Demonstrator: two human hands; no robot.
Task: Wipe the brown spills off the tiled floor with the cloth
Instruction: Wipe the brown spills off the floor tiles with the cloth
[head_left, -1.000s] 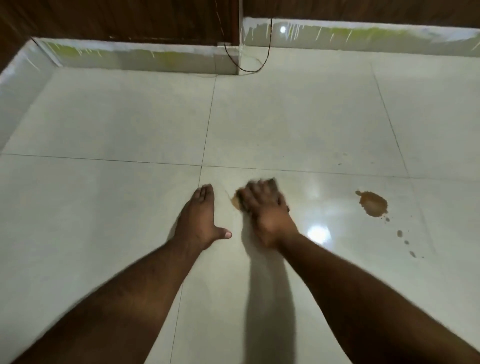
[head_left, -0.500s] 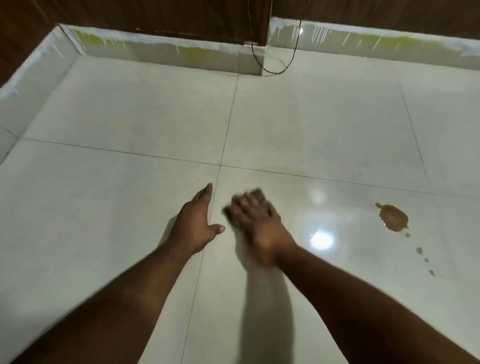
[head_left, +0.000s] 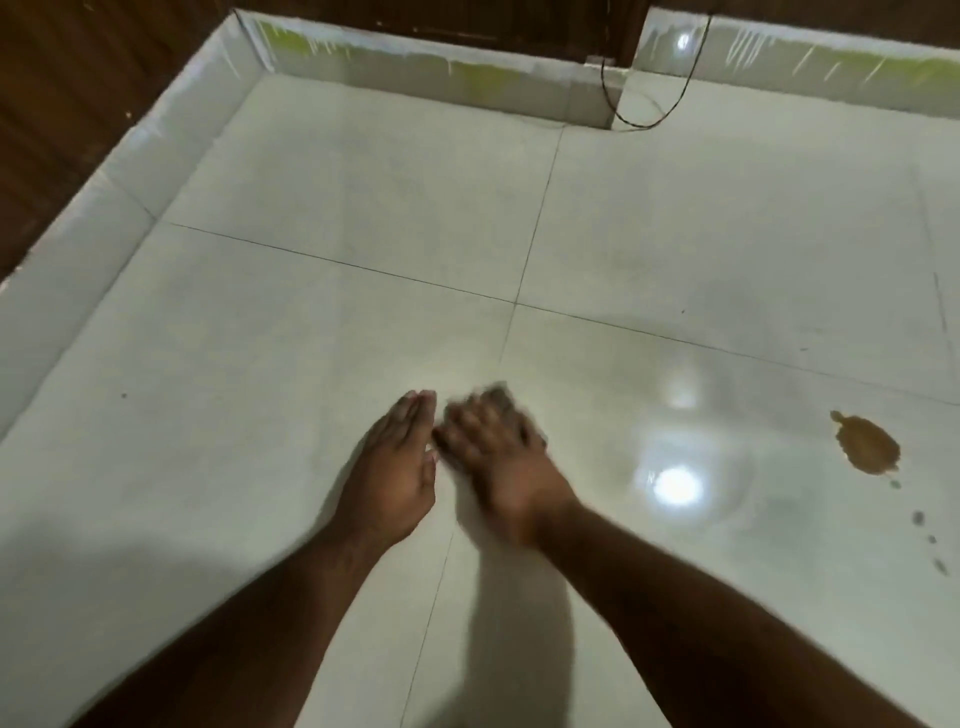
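One large brown spill (head_left: 866, 446) is plainly left on the tiled floor (head_left: 363, 208), well to the right of both hands, with a trail of small dark drops (head_left: 918, 517) running down from it toward the right edge. The right hand (head_left: 501, 457) lies over the cloth (head_left: 500, 391), of which only a dark, blurred corner shows past the fingertips; the fingers look spread and pressing down on it, though the blur makes it hard to say whether any curl round it (I would call it a flat press). The left hand (head_left: 390, 467) rests flat on the tile just beside it, fingers straight and together, holding nothing. No brown mark shows on the floor around the cloth, so that patch appears clean. By my judgement the job is about halfway: the big puddle and its drops remain untouched.
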